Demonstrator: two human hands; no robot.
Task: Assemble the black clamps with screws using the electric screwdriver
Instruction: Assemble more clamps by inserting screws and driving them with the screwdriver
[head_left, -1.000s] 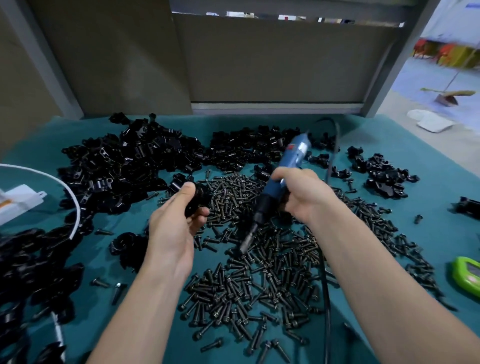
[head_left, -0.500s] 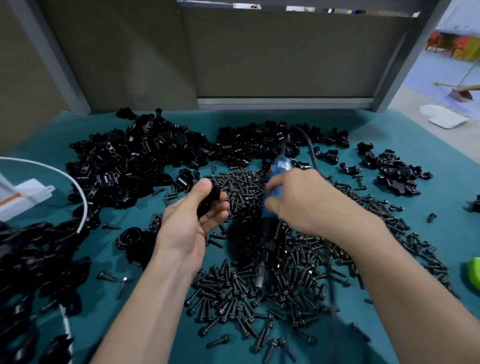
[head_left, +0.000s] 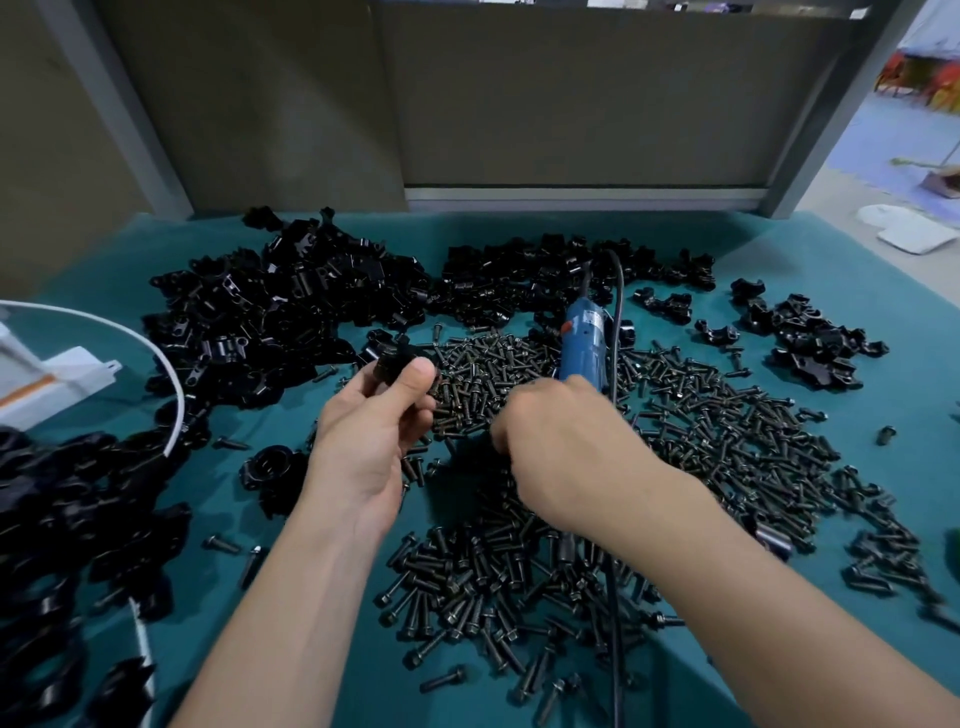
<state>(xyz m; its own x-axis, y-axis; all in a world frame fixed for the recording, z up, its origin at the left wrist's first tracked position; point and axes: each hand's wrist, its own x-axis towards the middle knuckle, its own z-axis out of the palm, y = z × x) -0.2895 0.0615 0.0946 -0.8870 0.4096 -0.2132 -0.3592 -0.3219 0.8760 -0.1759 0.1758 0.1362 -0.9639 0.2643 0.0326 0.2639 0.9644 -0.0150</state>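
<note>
Right of the screws (head_left: 727, 447), bare teal cloth (head_left: 904, 415) toward the edge.

Teal-covered bench (head_left: 519, 228), seen from above. At its left edge stands a white box (head_left: 52, 379) with an orange stripe, and a white cable (head_left: 174, 384) curves round beside it. Behind the far edge is a drab back panel (head_left: 571, 104), framed by a grey post at the left (head_left: 119, 104) and another at the right (head_left: 821, 119). Beyond the far right corner, a white sheet (head_left: 914, 231) lies on the floor (head_left: 883, 145).
</note>
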